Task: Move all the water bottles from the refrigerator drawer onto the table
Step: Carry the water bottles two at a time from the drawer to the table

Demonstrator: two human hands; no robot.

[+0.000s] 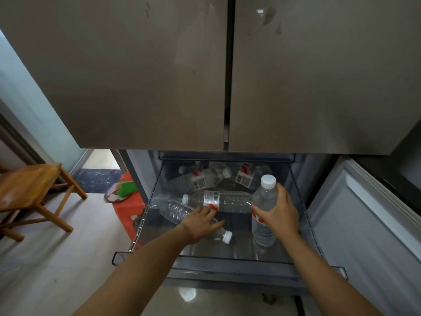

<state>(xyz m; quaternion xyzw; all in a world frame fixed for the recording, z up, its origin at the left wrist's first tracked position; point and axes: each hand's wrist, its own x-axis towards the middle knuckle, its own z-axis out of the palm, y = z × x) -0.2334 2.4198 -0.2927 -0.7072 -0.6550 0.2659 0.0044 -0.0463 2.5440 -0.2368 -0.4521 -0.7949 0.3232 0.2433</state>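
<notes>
- Water bottle (pixel 265 199), clear plastic, white-capped: our right hand (pixel 279 212) grips it upright at the grey drawer's (pixel 227 262) right edge.
- Our straight-fingered left hand (pixel 200 221) touches a lying bottle (pixel 174 210); next, clasp and lift.

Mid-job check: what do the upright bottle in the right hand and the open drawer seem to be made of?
Upright clear white-capped water bottle, gripped by the right hand: thin glossy clear plastic, judging by its ribbed see-through walls. Pulled-out grey refrigerator drawer: probably smooth translucent plastic, given highlights on its bare floor.
</notes>
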